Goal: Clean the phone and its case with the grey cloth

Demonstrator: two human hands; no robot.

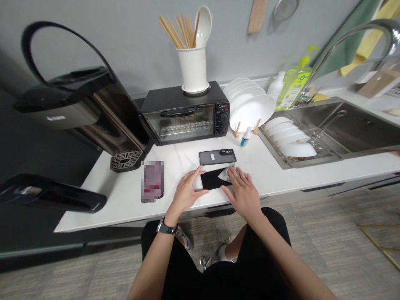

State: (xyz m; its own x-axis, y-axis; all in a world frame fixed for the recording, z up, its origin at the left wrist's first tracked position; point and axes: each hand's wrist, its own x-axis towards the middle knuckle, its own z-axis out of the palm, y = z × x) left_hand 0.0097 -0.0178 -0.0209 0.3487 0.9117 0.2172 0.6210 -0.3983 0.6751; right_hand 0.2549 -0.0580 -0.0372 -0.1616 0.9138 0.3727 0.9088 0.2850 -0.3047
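A black phone [210, 179] lies flat near the counter's front edge. Around its left end is my left hand [185, 191], thumb at the near edge and fingers at the far edge. My right hand [245, 192] presses a whitish cloth [223, 175] onto the phone's right part, its fingers close together over the cloth. Just behind lies a dark grey phone [218, 157], camera side up. Farther left is a purplish phone [152, 181], blurred by pixels. A small white spray bottle with a blue label [246, 137] stands behind to the right.
Behind stands a black toaster oven [187, 123] carrying a white utensil holder [193, 68]. White plates [253, 112] stand in a rack beside it. The sink [353, 129], with bowls [296, 149], is right. A water dispenser [103, 121] and a black appliance [59, 193] are left.
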